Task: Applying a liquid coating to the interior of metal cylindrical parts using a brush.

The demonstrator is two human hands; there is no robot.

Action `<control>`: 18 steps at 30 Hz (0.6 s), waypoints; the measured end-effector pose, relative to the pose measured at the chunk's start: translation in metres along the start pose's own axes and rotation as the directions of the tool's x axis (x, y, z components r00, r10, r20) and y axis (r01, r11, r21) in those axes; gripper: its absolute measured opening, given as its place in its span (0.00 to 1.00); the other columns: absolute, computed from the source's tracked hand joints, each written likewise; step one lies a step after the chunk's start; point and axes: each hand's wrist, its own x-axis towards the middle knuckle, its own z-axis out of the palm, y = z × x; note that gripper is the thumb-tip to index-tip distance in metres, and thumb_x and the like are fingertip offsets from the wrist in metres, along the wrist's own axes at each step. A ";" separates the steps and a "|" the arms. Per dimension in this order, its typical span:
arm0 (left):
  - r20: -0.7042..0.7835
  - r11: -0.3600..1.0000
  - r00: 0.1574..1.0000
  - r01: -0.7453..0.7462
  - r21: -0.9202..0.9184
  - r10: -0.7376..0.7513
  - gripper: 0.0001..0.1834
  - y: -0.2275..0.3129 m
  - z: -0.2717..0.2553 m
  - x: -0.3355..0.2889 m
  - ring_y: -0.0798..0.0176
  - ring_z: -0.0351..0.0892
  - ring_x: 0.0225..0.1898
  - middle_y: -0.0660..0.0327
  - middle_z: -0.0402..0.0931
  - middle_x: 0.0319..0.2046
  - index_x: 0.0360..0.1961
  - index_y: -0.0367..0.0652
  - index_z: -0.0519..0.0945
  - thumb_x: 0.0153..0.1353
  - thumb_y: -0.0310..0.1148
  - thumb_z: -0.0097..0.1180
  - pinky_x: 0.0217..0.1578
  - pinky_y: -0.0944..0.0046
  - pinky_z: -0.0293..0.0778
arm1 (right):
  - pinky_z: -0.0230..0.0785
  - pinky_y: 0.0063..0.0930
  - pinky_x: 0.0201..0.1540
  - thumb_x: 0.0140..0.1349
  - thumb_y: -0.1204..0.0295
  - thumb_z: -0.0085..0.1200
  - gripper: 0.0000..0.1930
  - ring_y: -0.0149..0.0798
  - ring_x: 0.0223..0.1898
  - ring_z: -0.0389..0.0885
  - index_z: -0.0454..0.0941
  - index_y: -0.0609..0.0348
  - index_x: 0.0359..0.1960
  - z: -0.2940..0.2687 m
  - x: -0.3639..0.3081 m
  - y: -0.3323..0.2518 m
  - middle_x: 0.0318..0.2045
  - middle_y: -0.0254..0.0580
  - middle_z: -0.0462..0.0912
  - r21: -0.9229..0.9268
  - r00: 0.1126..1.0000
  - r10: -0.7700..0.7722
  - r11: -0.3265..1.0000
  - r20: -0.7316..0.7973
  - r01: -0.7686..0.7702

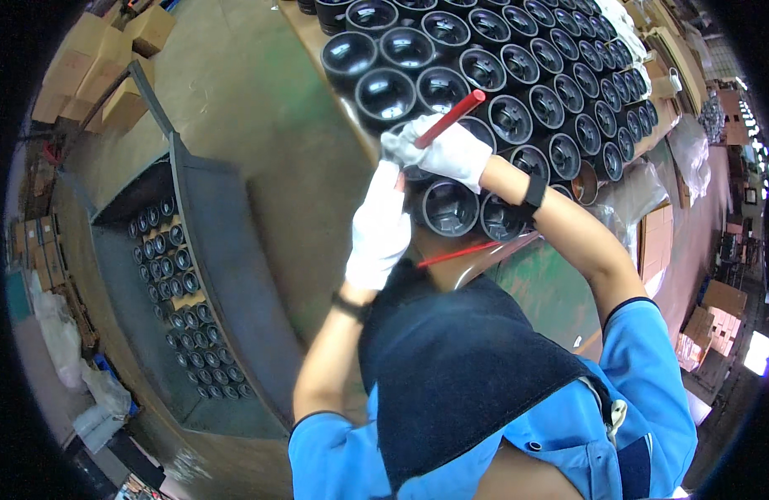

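A red rod (451,119) is held aslant over the near part of the table's (311,35) left edge, gripped near its lower end by the white-gloved right hand (453,152), whose fingers are curled round it. The left hand (380,229) is brought up against the right fingertips; whether anything is pinched by it cannot be told, since the contact is hidden.

The rod looks light and stiff — easily steered, by the look of it, if taken low on the shaft. The black cups (449,208) crowding the table look smooth and hard, likely slippery under fabric and easily scratched; they would best be taken by the outer wall, below the rim.

By count: one rod in the grip, one red strip (459,253) by the table's near edge, one brownish cup (584,185) toward the right edge, and two dark wristbands (351,308). More than forty black cups are seen, though some are covered — no exact figure can be given. In one grey cart (230,225), over thirty round dark pieces (190,282) are ranged in rows.
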 end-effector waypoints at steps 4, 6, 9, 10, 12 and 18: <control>0.003 0.998 0.998 -0.060 -0.017 0.060 0.32 -0.005 -0.002 0.001 0.41 0.74 0.62 0.40 0.72 0.60 0.59 0.34 0.76 0.47 0.17 0.50 0.60 0.54 0.74 | 0.66 0.39 0.27 0.72 0.57 0.49 0.22 0.50 0.22 0.77 0.77 0.61 0.24 0.004 -0.005 -0.011 0.20 0.50 0.77 0.028 0.961 -0.087 0.995 -0.263 0.098; 0.001 0.999 0.999 -0.036 -0.034 0.036 0.32 -0.005 -0.001 0.001 0.41 0.74 0.62 0.40 0.73 0.60 0.59 0.34 0.76 0.47 0.17 0.50 0.59 0.54 0.75 | 0.66 0.41 0.26 0.73 0.58 0.48 0.25 0.52 0.22 0.77 0.75 0.60 0.19 0.013 -0.006 -0.012 0.17 0.51 0.75 -0.053 0.937 -0.104 0.994 -0.334 0.092; 0.009 0.997 0.997 -0.072 -0.011 0.072 0.31 -0.001 -0.002 0.011 0.42 0.76 0.60 0.41 0.76 0.57 0.56 0.34 0.78 0.46 0.16 0.50 0.59 0.53 0.75 | 0.70 0.42 0.32 0.73 0.58 0.47 0.21 0.53 0.30 0.81 0.77 0.60 0.26 0.011 -0.004 0.005 0.25 0.51 0.81 -0.090 0.967 -0.143 0.988 -0.213 0.126; 0.016 0.997 0.997 -0.074 0.008 0.074 0.30 -0.004 -0.006 0.007 0.42 0.77 0.59 0.42 0.76 0.56 0.55 0.35 0.79 0.46 0.16 0.50 0.58 0.53 0.75 | 0.71 0.40 0.35 0.72 0.58 0.48 0.19 0.51 0.35 0.83 0.79 0.61 0.32 0.006 -0.003 0.006 0.30 0.47 0.83 0.033 0.995 0.018 0.999 -0.102 -0.015; 0.006 0.997 0.997 -0.080 0.021 0.080 0.29 -0.011 -0.010 0.008 0.43 0.78 0.57 0.43 0.78 0.54 0.54 0.36 0.80 0.46 0.16 0.50 0.58 0.53 0.76 | 0.71 0.34 0.34 0.70 0.55 0.53 0.18 0.40 0.31 0.81 0.83 0.58 0.34 -0.020 0.003 -0.009 0.27 0.40 0.83 0.259 0.985 0.135 0.960 -0.109 -0.103; -0.054 0.988 0.995 -0.080 0.135 0.088 0.32 -0.024 -0.020 0.061 0.44 0.76 0.59 0.45 0.74 0.59 0.60 0.39 0.77 0.50 0.15 0.48 0.59 0.55 0.74 | 0.70 0.22 0.29 0.68 0.56 0.58 0.15 0.27 0.25 0.78 0.86 0.56 0.37 -0.098 0.045 -0.009 0.24 0.37 0.84 -0.094 0.987 -0.087 0.993 -0.138 0.075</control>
